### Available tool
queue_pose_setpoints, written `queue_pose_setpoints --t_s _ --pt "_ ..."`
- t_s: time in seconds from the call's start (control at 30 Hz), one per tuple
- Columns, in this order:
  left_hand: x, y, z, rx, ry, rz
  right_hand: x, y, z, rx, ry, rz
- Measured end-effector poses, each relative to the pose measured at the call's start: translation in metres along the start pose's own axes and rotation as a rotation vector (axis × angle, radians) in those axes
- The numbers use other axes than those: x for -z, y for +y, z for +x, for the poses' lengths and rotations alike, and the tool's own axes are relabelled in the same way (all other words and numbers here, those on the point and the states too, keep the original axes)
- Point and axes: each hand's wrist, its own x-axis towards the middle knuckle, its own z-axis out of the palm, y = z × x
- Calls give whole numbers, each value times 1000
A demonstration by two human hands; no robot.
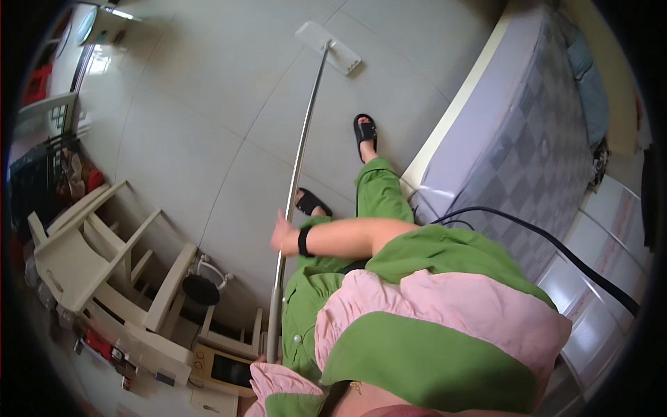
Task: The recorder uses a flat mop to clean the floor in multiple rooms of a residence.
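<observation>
A flat mop with a long metal pole (306,128) slants across the view, its white rectangular head (313,35) lying on the tiled floor ahead of me. My right hand (282,236), with a black band on the wrist, is closed around the middle of the pole and slightly blurred. Low in the view, my left hand (260,361) grips the thick grey upper end of the pole. A pink and green sleeve covers most of that hand. My feet, in black sandals (364,132), stand on the floor behind the mop head.
To the right is a bed with a grey checked mattress (528,146); a black cable (549,240) arches beside it. Cream wooden chairs (83,267) stand at the left, near a small black round seat (201,289). A cream oven-like appliance (226,368) sits at the lower left.
</observation>
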Motion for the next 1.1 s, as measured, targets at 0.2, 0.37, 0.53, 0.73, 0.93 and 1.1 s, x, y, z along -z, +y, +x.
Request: queue_pose_setpoints --t_s 0.2,0.37,0.53,0.73,0.93,1.1 --pt "62 -89 -107 407 -46 20 -22 -214 10 570 -173 210" --pt "119 -94 -133 583 -92 70 3 -201 10 462 66 419" --pt "150 -48 -79 530 -130 110 40 -103 9 335 338 295" --pt "61 80 80 8 -221 99 17 144 -30 -128 680 163" --pt "-112 281 189 -224 -469 251 -32 391 -148 -767 524 -58" --pt "-206 375 194 -426 -576 325 -90 476 -234 -956 450 17"
